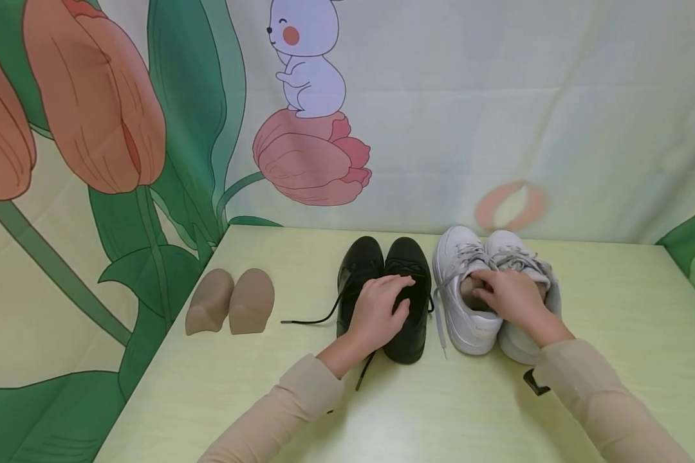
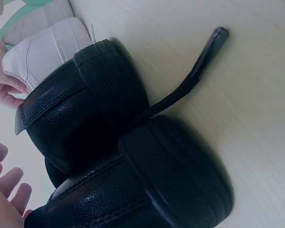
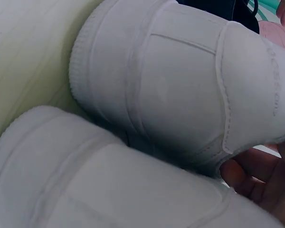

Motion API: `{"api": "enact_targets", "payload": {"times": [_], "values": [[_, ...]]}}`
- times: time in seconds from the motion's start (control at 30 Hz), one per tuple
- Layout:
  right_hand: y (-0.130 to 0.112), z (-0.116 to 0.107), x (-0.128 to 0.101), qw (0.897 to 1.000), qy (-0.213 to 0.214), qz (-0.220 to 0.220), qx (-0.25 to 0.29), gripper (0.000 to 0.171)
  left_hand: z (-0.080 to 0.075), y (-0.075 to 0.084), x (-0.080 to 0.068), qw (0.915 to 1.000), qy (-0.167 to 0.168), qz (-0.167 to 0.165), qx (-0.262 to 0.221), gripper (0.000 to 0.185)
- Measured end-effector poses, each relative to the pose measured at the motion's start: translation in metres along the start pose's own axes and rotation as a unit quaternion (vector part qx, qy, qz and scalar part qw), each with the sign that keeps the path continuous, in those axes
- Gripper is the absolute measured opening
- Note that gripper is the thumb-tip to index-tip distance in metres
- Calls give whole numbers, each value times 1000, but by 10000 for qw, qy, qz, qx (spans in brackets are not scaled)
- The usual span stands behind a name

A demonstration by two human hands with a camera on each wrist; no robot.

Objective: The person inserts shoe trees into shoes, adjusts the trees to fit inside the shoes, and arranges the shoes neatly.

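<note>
The left hand (image 1: pixel 380 302) is lying across the tops of the pair of black shoes (image 1: pixel 408 302), its fingers spread and only loosely bent over both openings, pressing rather than gripping. What is inside the black shoes cannot be told, since the hand is covering them. The right hand (image 1: pixel 512 297) is reaching into the pair of white sneakers (image 1: pixel 460 308), its fingers curling over the collar of the sneakers and hooking into the opening; a tan filling is showing inside the left sneaker just beside the fingertips.

Both pairs are standing side by side near the middle of the pale yellow-green tabletop (image 1: pixel 614 334), heels toward the person, toes toward the backdrop. The black shoes are looking glossy and grained, with ridged dark soles, and a loose black lace (image 1: pixel 309 319) is trailing out to the left across the tabletop. The white sneakers are showing stitched heel panels and grey laces.

Two tan shoe inserts (image 1: pixel 230 301) are lying well apart at the left edge. A printed backdrop (image 1: pixel 313 154) with tulips and a rabbit is hanging behind.
</note>
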State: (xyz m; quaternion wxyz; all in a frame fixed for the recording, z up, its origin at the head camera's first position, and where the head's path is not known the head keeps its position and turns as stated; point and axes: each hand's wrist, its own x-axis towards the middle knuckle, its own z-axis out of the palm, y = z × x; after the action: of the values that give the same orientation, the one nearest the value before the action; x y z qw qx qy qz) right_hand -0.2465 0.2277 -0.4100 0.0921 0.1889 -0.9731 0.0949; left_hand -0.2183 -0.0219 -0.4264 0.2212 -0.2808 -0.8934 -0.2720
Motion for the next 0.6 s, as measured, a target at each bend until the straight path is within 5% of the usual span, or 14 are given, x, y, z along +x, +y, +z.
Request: {"api": "enact_targets", "payload": {"times": [0.6], "values": [[-3, 3, 6, 9987, 104, 495, 91, 13, 2, 0, 0, 10000, 57, -17, -39, 26]]}}
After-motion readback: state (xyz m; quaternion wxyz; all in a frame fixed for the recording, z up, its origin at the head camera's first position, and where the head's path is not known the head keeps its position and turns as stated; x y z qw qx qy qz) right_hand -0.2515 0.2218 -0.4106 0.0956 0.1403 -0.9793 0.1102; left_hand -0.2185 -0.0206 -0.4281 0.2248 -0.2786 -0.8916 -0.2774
